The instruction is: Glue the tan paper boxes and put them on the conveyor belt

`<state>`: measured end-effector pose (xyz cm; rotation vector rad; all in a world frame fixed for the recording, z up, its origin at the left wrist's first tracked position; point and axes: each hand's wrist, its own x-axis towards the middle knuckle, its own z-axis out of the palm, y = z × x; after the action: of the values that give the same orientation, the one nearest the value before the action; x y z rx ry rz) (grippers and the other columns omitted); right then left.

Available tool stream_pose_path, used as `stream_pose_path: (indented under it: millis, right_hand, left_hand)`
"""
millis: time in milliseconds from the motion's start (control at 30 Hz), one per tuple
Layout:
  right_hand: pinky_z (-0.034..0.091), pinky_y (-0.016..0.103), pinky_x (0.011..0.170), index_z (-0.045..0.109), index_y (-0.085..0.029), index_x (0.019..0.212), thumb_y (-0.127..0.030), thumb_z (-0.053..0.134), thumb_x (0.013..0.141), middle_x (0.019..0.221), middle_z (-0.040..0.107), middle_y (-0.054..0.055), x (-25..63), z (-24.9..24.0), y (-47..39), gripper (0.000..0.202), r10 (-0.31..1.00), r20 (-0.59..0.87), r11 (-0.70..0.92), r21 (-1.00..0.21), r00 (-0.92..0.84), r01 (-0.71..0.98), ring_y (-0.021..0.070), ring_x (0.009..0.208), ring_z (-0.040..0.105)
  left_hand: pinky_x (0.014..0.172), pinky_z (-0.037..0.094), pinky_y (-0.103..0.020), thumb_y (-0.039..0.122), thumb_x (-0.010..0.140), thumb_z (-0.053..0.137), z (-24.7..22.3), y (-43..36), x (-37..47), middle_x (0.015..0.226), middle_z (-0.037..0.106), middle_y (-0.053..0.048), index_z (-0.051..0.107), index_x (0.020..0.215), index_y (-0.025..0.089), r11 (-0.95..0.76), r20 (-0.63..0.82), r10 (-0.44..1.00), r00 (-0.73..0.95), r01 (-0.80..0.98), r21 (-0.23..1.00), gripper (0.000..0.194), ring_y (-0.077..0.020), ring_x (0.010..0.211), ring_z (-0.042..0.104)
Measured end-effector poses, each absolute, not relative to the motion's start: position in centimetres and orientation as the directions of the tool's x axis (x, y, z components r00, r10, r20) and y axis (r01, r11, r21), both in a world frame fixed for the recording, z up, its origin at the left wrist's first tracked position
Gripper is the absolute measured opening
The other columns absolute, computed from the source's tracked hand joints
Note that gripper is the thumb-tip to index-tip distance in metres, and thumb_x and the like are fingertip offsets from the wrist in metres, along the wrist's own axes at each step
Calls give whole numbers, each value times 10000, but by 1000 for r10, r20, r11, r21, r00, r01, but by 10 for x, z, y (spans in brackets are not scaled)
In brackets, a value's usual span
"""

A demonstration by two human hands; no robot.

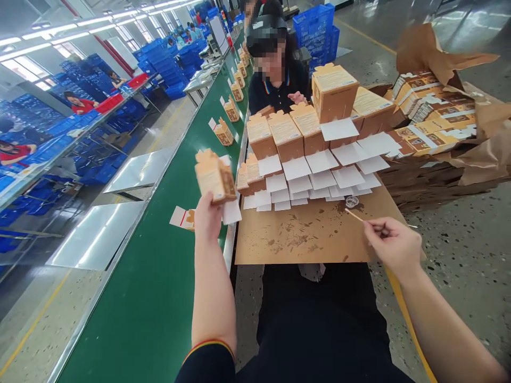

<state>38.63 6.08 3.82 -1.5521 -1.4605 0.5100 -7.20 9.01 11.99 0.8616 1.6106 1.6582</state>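
My left hand (208, 217) is closed round the lower end of a brown-and-cream carton (213, 178), held above the green conveyor belt (147, 298). A white flap hangs from that carton. Over the cardboard-topped table (303, 234), my right hand (393, 244) pinches a thin stick like a cotton swab (354, 215), its tip pointing left. Close to the tip lies a small clear coil (352, 201). Beyond it, cartons are stacked in rows (289, 135) with white flaps sticking out toward me. Partly behind my left hand, another carton (183, 218) lies on the belt.
Several cartons (223, 132) stand in line along the belt. A co-worker (275, 80) sits behind the stack. To the right, an opened paper-wrapped pile of flat cartons (435, 117) rises from the floor. Blue crates (315, 32) stand behind. Brown smudges mark the tabletop.
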Motion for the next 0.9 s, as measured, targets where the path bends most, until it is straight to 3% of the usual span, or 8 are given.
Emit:
stream_pose_path:
  millis: [67, 200, 300, 500, 667, 733, 800, 900]
  right_hand:
    - [608, 374, 655, 734, -236, 789, -556, 757, 897, 699, 734, 91, 400, 42, 78, 338, 948, 250, 64, -755, 197, 652, 229, 613, 685]
    - [580, 400, 722, 655, -259, 736, -444, 734, 863, 673, 708, 93, 412, 48, 106, 238, 983, 144, 8, -659, 116, 752, 247, 645, 675]
    - [562, 393, 718, 615, -275, 714, -447, 709, 879, 668, 697, 95, 409, 49, 120, 256, 995, 94, 27, -629, 41, 777, 262, 674, 678]
    - [573, 423, 745, 577, -286, 697, -477, 709, 889, 714, 715, 124, 406, 53, 135, 302, 999, 34, 13, -606, 10, 795, 292, 723, 711]
    - [640, 521, 754, 671, -299, 781, -527, 676, 909, 723, 736, 81, 396, 51, 98, 261, 984, 158, 49, -699, 87, 713, 311, 681, 723]
    - [657, 501, 683, 723, -320, 848, -518, 649, 957, 764, 765, 53, 373, 43, 71, 237, 987, 159, 113, -746, 12, 656, 300, 672, 735]
    - [638, 444, 599, 746, -303, 871, -423, 646, 998, 764, 776, 55, 339, 30, 43, 201, 971, 155, 225, -855, -183, 467, 281, 646, 735]
    - [603, 341, 576, 725, -276, 810, -346, 657, 988, 709, 743, 20, 285, 9, 13, 203, 933, 155, 278, -883, -324, 378, 201, 590, 690]
  left_hand:
    - [1186, 624, -479, 500, 852, 846, 96, 47, -71, 1466, 777, -106, 781, 1286, 241, -55, -44, 837, -545, -164, 985, 509, -366, 1508, 656]
    - [1234, 600, -537, 387, 645, 1035, 40, -14, -51, 1555, 752, -104, 780, 1355, 272, 51, -254, 844, -472, -401, 915, 764, -437, 1571, 604]
    - [1287, 547, -589, 408, 662, 1078, 15, -30, -30, 1580, 735, -124, 759, 1401, 276, 109, -303, 843, -445, -410, 906, 816, -444, 1580, 596]
    - [1310, 515, -606, 423, 670, 1110, 7, -20, -10, 1534, 753, -166, 736, 1427, 248, 153, -247, 887, -389, -255, 955, 862, -423, 1500, 676]
    - [1281, 537, -612, 499, 685, 1094, 1, -15, 0, 1460, 783, -179, 733, 1397, 231, 101, -182, 867, -465, -194, 976, 842, -415, 1448, 716]
    - [1271, 545, -609, 509, 676, 1097, -1, -14, 1, 1418, 799, -182, 732, 1371, 221, 104, -177, 857, -484, -174, 979, 837, -411, 1424, 732]
    - [1256, 560, -599, 506, 663, 1104, -1, -14, 1, 1389, 811, -179, 724, 1360, 219, 122, -187, 853, -486, -163, 979, 844, -399, 1376, 762]
    - [1226, 588, -571, 488, 643, 1118, -1, -13, 1, 1366, 821, -165, 720, 1332, 228, 141, -200, 855, -478, -157, 977, 837, -374, 1303, 799]
